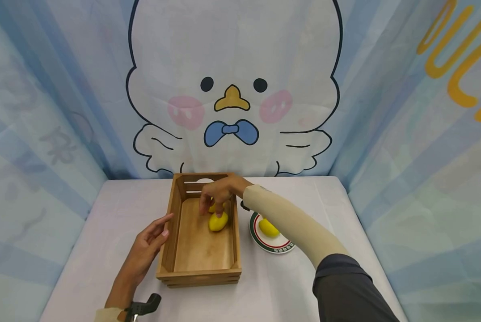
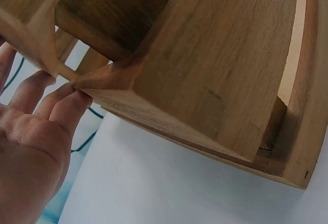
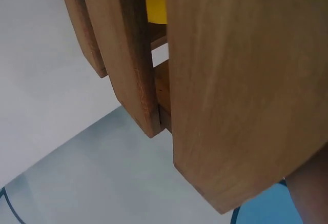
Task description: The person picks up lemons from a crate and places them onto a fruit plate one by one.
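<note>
My right hand [image 1: 218, 193] reaches down into a wooden slatted crate [image 1: 204, 255] from its right side. Its fingers and thumb straddle the rear lemon [image 1: 212, 208], which they partly hide. Just in front, close to the thumb, another yellow lemon [image 1: 218, 222] lies on the crate floor. My left hand [image 1: 145, 246] is at the crate's left wall, fingers extended; in the left wrist view the fingertips [image 2: 77, 101] touch the wooden edge. Through a gap between slats, the right wrist view shows a bit of yellow, while the crate wall [image 3: 230, 80] hides most of that hand.
Right of the crate stands a white plate with a green and red rim [image 1: 264, 245], partly under my right forearm. A lemon [image 1: 268, 228] lies on it. The white-covered table [image 1: 116, 210] is enclosed by patterned curtains [image 1: 232, 58] at the back and sides.
</note>
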Tool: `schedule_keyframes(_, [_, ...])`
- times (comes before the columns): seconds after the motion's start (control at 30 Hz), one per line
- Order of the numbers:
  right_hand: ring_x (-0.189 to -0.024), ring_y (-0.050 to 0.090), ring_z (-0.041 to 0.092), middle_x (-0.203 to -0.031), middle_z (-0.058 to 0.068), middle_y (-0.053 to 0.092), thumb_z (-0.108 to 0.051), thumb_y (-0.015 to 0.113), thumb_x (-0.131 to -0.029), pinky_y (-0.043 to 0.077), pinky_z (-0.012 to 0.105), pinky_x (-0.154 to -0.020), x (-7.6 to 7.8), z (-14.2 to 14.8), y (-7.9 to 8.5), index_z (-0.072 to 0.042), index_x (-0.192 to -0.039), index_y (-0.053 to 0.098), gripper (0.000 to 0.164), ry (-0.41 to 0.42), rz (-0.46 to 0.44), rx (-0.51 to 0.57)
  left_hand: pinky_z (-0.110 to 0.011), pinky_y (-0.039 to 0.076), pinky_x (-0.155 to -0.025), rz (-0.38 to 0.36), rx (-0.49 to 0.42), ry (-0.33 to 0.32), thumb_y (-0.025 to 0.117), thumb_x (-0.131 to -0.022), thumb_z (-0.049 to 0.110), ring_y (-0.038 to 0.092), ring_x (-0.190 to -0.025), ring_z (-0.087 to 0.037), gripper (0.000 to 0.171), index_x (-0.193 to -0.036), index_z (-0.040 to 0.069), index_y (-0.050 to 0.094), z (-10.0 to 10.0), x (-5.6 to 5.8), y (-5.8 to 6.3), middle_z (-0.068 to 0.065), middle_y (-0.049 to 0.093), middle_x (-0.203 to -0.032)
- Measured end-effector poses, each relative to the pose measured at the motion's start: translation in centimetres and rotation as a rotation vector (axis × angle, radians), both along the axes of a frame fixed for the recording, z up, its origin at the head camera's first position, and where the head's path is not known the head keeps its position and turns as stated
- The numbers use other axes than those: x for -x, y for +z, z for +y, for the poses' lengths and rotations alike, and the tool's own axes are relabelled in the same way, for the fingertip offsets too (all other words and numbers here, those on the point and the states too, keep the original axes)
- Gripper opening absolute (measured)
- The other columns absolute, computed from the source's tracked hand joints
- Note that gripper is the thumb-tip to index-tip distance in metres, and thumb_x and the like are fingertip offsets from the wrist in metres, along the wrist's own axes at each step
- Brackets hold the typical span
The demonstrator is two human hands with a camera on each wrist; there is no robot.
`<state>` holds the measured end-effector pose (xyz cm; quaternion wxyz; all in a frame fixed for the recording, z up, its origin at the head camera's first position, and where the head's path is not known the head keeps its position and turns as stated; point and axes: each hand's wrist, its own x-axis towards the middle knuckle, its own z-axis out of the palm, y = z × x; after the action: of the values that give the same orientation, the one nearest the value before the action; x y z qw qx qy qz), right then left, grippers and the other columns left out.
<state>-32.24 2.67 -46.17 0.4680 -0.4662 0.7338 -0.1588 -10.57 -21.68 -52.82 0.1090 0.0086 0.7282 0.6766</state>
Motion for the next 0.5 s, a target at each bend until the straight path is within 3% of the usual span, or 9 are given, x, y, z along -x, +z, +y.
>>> schedule_keyframes(0.13, [-0.123,0.066,0.017,-0.132,0.011,0.075,0.007,0.091,-0.076,0.05,0.023,-0.111,-0.2,-0.3,-0.5,-0.003,-0.13,0.075,0.058,0.014,0.069,-0.034,-0.079,0.015,-0.123,-0.005,0.005,0.005,0.058,-0.111,0.031,0.008,-0.166,-0.042,0.058,-0.164,0.019,0.04,0.0,0.0,0.0,-0.01,0.019,-0.179])
schedule_keyframes(0.3, [-0.125,0.066,0.025,-0.124,0.005,0.076,0.004,0.093,-0.075,0.051,0.023,-0.107,-0.6,-0.6,-1.1,-0.007,-0.127,0.076,0.055,0.018,0.134,-0.08,-0.079,0.016,-0.123,-0.004,0.013,0.005,0.058,-0.111,0.032,0.009,-0.166,-0.042,0.058,-0.164,0.019,0.04,0.0,0.0,-0.1,-0.01,0.018,-0.179])
schedule_keyframes(0.5, [-0.115,0.064,0.016,-0.118,-0.004,0.075,0.001,0.094,-0.076,0.053,0.024,-0.103,-1.2,-0.8,-1.7,-0.014,-0.121,0.079,0.049,0.019,0.22,-0.129,-0.081,0.014,-0.122,-0.007,0.011,0.003,0.058,-0.111,0.031,0.008,-0.166,-0.043,0.057,-0.164,0.019,0.04,0.1,0.0,0.1,-0.01,0.016,-0.179])
